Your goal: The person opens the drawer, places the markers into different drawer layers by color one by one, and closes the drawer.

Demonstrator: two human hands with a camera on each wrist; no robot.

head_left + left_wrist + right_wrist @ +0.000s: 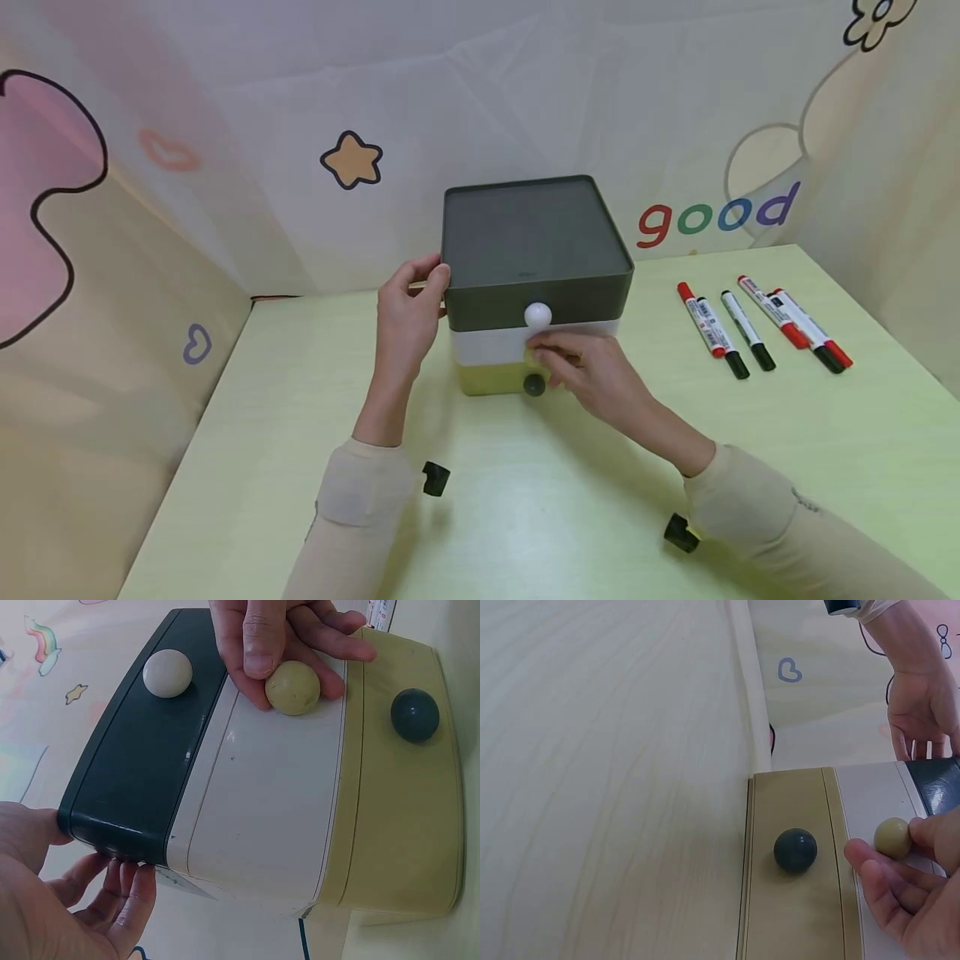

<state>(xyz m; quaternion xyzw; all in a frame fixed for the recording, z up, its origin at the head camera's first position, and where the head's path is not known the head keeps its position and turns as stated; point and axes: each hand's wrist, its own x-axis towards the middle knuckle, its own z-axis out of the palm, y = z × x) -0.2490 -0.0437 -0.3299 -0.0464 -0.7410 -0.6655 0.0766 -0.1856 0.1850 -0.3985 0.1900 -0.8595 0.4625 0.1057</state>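
The right hand [600, 375] has a narrow grip, pinching the yellow knob [292, 688] on the white middle drawer [266, 780]. The left hand [408, 312] holds the drawer box [536, 237] by the left edge of its dark top section. That box stands at the centre of the head view, with a white knob [537, 315] above the pinching fingers and a dark knob [534, 385] below. Over toward the right of the frame, several markers [745, 329] lie on the pale table [300, 400].
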